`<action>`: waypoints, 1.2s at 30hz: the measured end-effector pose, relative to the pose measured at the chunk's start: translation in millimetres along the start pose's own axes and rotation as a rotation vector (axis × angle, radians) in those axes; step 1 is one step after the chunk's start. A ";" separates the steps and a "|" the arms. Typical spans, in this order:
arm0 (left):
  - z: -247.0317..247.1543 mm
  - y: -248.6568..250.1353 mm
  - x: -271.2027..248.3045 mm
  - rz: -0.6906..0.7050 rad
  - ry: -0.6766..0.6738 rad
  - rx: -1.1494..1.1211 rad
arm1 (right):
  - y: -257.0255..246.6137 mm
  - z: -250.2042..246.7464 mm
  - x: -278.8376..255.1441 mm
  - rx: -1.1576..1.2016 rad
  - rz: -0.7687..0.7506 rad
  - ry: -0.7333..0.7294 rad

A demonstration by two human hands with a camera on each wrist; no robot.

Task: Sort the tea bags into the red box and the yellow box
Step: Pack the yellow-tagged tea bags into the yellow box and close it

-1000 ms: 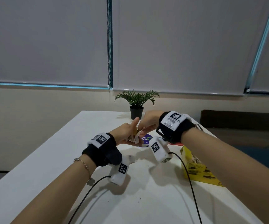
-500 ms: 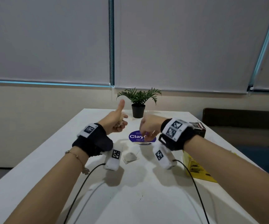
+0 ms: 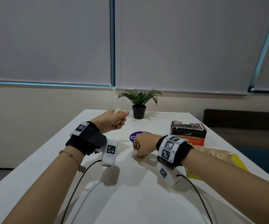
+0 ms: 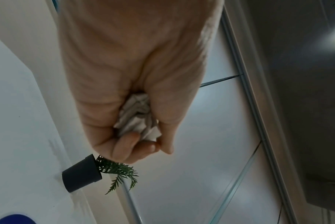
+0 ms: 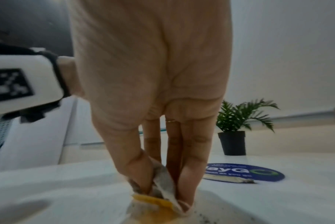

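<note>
Now: left hand (image 3: 112, 121), having lifted away toward the bench's far edge, is clenching gathered bags (image 4: 137, 116); right hand (image 3: 144, 145) is pinching another bag (image 5: 162, 192) mid-bench; boxing pending.

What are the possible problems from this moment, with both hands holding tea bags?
1. The left hand squeezes a crumpled bunch of tea bags in a fist; one may tear or slip out.
2. The right hand pinches a tea bag on the table, where dark specks lie; it may be leaking already.
3. The red box and yellow box sit close together, so mis-sorting is possible.
</note>
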State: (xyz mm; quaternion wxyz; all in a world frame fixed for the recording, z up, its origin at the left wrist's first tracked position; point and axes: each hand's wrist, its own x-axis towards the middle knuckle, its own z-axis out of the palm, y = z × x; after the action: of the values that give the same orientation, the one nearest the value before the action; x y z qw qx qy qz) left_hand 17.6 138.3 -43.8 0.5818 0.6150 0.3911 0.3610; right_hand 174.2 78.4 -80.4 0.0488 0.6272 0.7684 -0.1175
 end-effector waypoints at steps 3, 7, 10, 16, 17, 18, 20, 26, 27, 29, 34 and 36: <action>2.1 0.1 -1.8 -0.050 -0.020 0.010 | 12.6 -12.2 -9.9 0.471 0.061 -0.080; 4.1 -1.2 -3.6 -0.164 -0.081 0.004 | 21.2 -28.1 -26.2 1.089 0.139 -0.144; 10.4 -3.8 -5.2 -0.246 -0.137 -0.036 | 24.7 -36.4 -33.0 1.141 0.111 -0.074; 31.4 -10.0 -11.0 -0.311 -0.291 -0.069 | 25.9 -44.6 -36.5 0.989 -0.006 0.211; 33.7 -10.8 -11.5 -0.313 -0.323 -0.082 | 25.5 -47.4 -38.9 0.992 -0.038 0.222; 35.7 -11.6 -11.7 -0.314 -0.354 -0.096 | 25.1 -50.3 -42.0 1.005 -0.077 0.221; 38.6 -13.1 -11.3 -0.308 -0.411 -0.112 | 25.7 -56.6 -48.1 1.023 -0.166 0.181; 48.6 -10.7 -16.7 -0.321 -0.428 -0.098 | 30.4 -66.8 -60.2 0.874 -0.221 0.098; 51.7 -10.0 -18.4 -0.316 -0.414 -0.079 | 30.4 -66.6 -61.2 0.834 -0.203 0.126; 57.1 -9.0 -19.8 -0.310 -0.390 -0.054 | 30.2 -64.0 -60.3 0.748 -0.161 0.231; 63.4 -4.1 -23.1 -0.321 -0.429 -0.029 | 32.9 -53.6 -56.3 0.777 -0.145 0.354; 65.9 -0.4 -26.6 -0.322 -0.415 -0.075 | 34.2 -50.4 -55.4 0.732 -0.116 0.392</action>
State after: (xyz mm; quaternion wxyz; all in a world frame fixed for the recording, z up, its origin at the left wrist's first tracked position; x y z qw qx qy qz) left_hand 65.4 85.8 -48.1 0.7220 0.5835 0.3427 0.1441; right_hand 222.7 44.2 -23.3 -0.3314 0.5692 0.7047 -0.2638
